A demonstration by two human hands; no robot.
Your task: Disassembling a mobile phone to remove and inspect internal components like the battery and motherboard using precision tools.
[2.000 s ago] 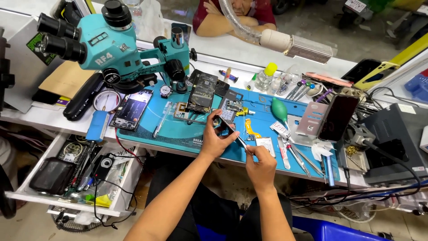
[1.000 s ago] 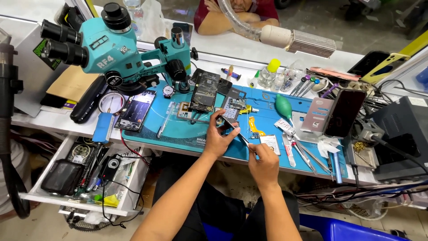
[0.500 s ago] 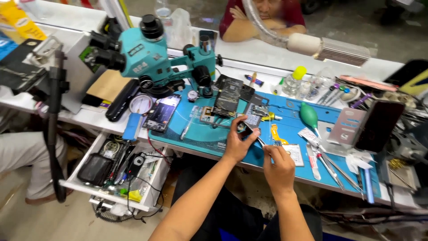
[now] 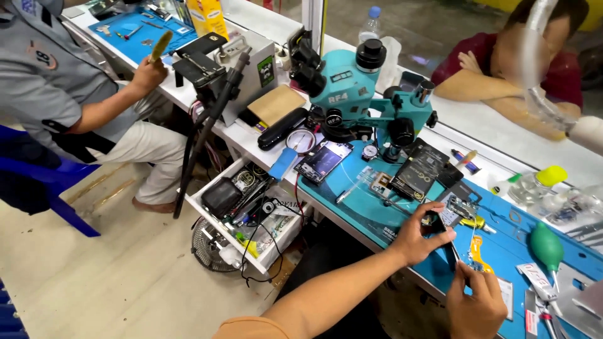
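My left hand (image 4: pixel 416 237) grips a small dark phone part (image 4: pixel 443 221) at its edge, just above the blue work mat (image 4: pixel 370 210). My right hand (image 4: pixel 478 306) pinches a thin metal tool (image 4: pixel 453 256) whose tip points up at that part. A yellow flex cable (image 4: pixel 477 252) lies on the mat between the two hands. Both forearms reach in from the bottom of the view.
A teal microscope (image 4: pixel 358 88) stands behind the mat, with a phone (image 4: pixel 323 161), a black box (image 4: pixel 419 171) and a green blower bulb (image 4: pixel 546 246) nearby. An open drawer (image 4: pixel 213 221) of tools juts out below. One person (image 4: pixel 69 94) sits at left; another (image 4: pixel 496 69) leans across the counter.
The view has swung left and moved closer, bringing the seated person at left into sight. My hands stay together on the small part and tool.
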